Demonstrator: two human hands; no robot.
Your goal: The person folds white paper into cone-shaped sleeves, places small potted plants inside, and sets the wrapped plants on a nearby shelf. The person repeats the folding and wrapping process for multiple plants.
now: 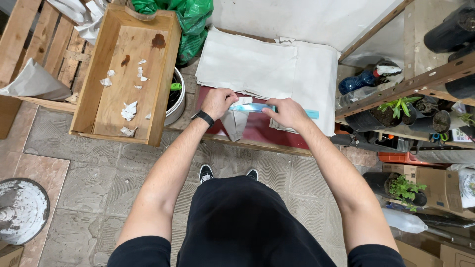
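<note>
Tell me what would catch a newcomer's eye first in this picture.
Probably the two hands at the centre: the left hand and right hand press a light blue ruler across a piece of grey paper on a dark red board. To the left stands a wooden crate scattered with torn paper scraps.

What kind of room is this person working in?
Probably a storeroom or garden workshop. Small potted plants sit on a metal shelf, a wooden crate holds paper scraps, and a stack of grey paper sheets lies by the hands.
</note>
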